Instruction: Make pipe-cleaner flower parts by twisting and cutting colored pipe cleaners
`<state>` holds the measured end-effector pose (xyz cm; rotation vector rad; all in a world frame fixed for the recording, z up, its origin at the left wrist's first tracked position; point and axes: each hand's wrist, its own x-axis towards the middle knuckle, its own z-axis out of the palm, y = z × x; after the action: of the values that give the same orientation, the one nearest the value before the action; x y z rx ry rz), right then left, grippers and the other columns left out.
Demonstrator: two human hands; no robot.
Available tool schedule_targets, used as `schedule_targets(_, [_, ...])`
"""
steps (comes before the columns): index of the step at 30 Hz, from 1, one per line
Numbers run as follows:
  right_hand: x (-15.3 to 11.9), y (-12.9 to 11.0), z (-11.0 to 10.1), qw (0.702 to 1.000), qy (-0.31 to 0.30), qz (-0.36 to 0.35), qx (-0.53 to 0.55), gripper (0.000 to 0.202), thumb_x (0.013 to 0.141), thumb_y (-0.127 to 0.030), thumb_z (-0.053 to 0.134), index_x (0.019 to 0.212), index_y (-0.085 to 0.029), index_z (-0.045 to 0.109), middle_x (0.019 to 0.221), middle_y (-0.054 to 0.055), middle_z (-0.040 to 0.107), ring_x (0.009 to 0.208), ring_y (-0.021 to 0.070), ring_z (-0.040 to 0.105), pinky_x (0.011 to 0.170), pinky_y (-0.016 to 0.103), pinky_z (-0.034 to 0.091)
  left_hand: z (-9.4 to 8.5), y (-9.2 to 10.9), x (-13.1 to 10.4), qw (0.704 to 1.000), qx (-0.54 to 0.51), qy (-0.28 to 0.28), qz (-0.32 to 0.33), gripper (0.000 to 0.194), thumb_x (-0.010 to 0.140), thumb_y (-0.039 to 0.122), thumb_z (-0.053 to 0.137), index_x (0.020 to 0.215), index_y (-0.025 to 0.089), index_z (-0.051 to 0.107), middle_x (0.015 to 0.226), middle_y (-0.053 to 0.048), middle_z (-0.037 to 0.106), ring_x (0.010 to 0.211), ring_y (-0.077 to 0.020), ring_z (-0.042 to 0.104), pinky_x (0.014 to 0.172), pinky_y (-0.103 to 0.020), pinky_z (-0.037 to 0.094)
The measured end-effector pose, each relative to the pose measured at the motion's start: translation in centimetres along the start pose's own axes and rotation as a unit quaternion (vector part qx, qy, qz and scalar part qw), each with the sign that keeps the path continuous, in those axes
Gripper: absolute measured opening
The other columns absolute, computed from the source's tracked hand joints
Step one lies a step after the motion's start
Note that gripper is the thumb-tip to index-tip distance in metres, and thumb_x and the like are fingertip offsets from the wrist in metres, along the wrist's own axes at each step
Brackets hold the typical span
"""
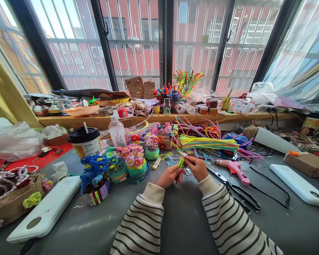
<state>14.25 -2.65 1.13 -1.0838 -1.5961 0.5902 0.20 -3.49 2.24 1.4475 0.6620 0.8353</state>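
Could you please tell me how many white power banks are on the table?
2: one white power bank left of the blue flowers, another right of the pink glue gun.

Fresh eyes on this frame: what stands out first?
Probably the bright yellow-green bundle of fuzzy stems lying across the table beyond the hands. Next, the pots of fuzzy flowers, blue and pink, left of the hands, and the pink glue gun to their right. Central but small: a yellow-green piece held between left hand and right hand.
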Motion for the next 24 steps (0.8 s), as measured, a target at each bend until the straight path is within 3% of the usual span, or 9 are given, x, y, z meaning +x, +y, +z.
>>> schedule_targets(7, [0.3,0.5,-0.2,0.998,0.057,0.034,0.015,0.021,0.067,-0.026,0.049,0.079,-0.016,0.062,0.077,0.005,0.063,0.064,0.0170,0.060,0.062,0.029,0.050,-0.2,-0.3,0.0,0.999,-0.022,-0.005,-0.047,0.023,0.066,0.039,0.046,0.059,0.019,0.056,0.054,-0.004,0.061,0.047,-0.0134,0.055,0.042,-0.022,0.040])
schedule_targets(18, [0.3,1.4,0.3,0.987,0.103,0.081,0.087,0.027,0.065,-0.032,0.051,0.081,-0.013,0.061,0.075,0.006,0.064,0.066,0.0182,0.060,0.062,0.030,0.049,-0.1,-0.2,0.2,0.994,0.057,-0.028,-0.084,0.037,0.067,0.047,0.037,0.049,0.016,0.043,0.044,0.002,0.055,0.040,-0.0083,0.048,0.039,-0.018,0.028])
schedule_targets(24, [0.0,0.9,0.3,0.989,0.144,0.026,-0.008,0.026,0.069,-0.032,0.047,0.083,-0.014,0.061,0.079,0.006,0.063,0.066,0.0162,0.059,0.062,0.028,0.048,0.1,-0.1,0.3,0.995,0.056,-0.029,-0.078,0.039,0.067,0.049,0.036,0.048,0.016,0.042,0.040,0.002,0.053,0.036,-0.0078,0.046,0.036,-0.019,0.024])
